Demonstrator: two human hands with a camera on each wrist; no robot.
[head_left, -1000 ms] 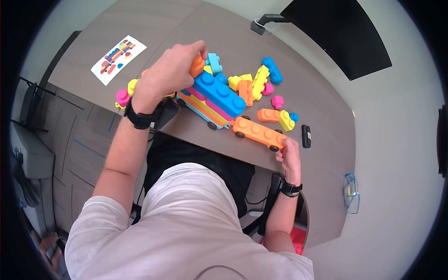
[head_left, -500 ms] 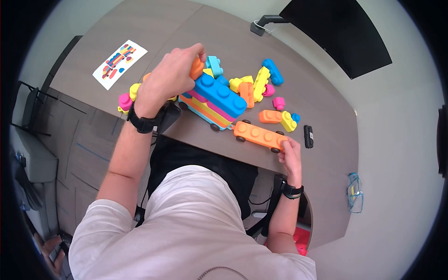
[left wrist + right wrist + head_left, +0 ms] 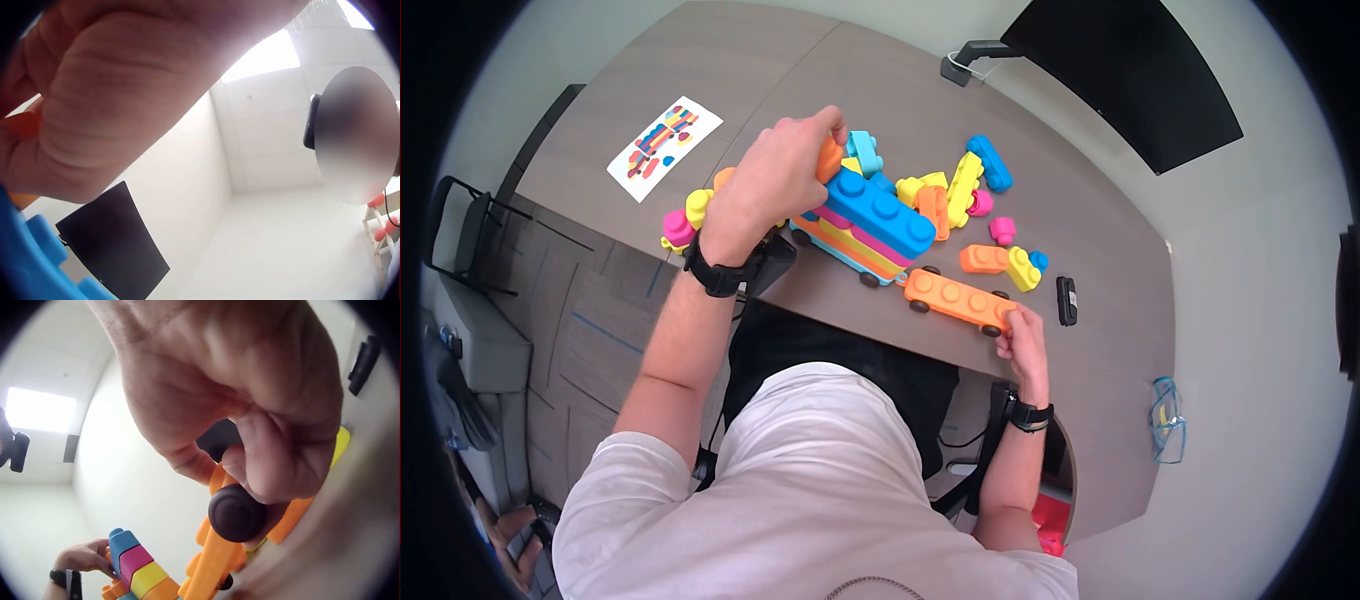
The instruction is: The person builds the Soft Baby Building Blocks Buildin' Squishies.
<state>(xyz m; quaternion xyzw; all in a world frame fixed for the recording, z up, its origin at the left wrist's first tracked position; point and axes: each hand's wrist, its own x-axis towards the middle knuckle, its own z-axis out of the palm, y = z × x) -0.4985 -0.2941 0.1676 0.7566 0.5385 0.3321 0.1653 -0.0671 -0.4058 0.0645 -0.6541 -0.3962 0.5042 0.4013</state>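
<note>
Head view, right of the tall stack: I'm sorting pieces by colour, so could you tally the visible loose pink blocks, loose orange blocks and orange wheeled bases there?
Loose pink blocks: 2
Loose orange blocks: 2
Orange wheeled base, held by the right hand: 1
Total: 5

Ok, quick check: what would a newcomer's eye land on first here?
Probably the striped block stack by the near edge of the table, topped by a blue block, with the left grip holding an orange block at its left end. Next, the orange wheeled base just right of it, its right end pinched by the right grip. Then the black monitor at the head view's upper right.
</note>
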